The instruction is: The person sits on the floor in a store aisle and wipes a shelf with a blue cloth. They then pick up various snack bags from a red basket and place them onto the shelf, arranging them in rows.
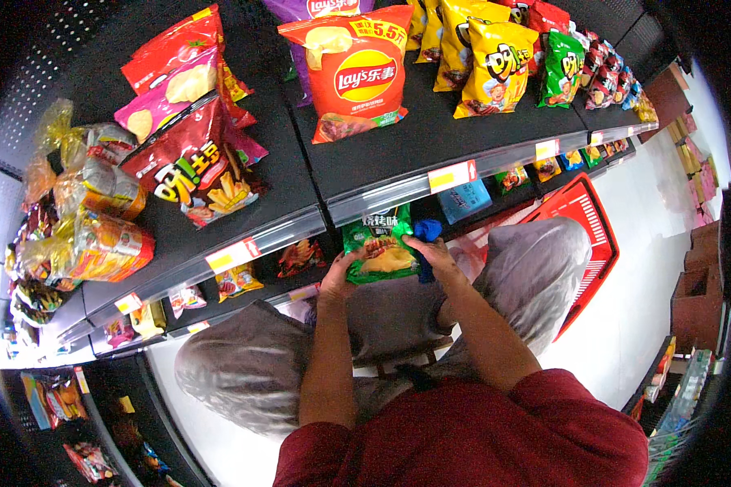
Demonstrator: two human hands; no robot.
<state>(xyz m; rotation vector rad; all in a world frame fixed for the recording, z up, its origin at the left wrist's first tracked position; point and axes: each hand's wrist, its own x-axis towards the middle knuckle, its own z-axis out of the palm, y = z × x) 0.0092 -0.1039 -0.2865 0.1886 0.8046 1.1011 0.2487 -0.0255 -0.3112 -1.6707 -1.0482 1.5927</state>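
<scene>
A green snack bag [382,252] with a picture of crisps on its front is held upright between my two hands, over my lap. My left hand [337,275] grips its left edge. At the opposite edge, my right hand [438,260] has its thumb on the bag's front. A blue cloth [427,231] is bunched at the right hand, against the bag; part of it hangs below the fingers. Just beyond the bag runs the clear price rail [377,199] of the upper black shelf.
On the upper shelf stand a red Lay's bag [360,76], yellow bags [498,67] and a brown bag [204,167]. A lower shelf holds more packs, including a light blue one [465,199]. Beside my right knee is a red plastic basket [591,259]. Another shelf unit [106,414] stands at lower left.
</scene>
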